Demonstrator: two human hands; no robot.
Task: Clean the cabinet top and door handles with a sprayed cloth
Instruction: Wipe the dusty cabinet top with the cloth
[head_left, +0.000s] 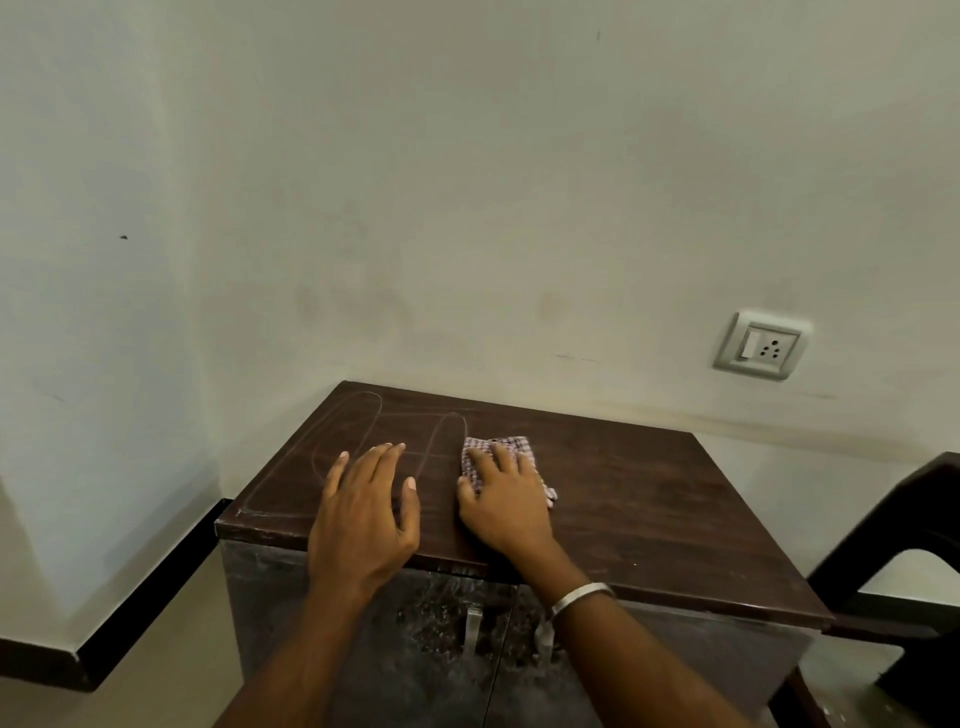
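A low cabinet with a dark brown top (649, 499) stands in a room corner. Curved wet streaks (363, 415) mark the top's left part. A pink-and-white checked cloth (480, 449) lies flat on the top near its middle. My right hand (506, 501) presses down on the cloth with spread fingers, covering most of it. My left hand (366, 512) hovers or rests over the top just left of it, fingers apart, holding nothing. Two metal door handles (472, 629) show on the cabinet front below, partly hidden by my right forearm.
Pale walls meet behind the cabinet, with a switch and socket plate (761, 345) at the right. A dark chair (893, 551) stands close to the cabinet's right side. A black skirting strip (130, 618) runs along the floor at the left.
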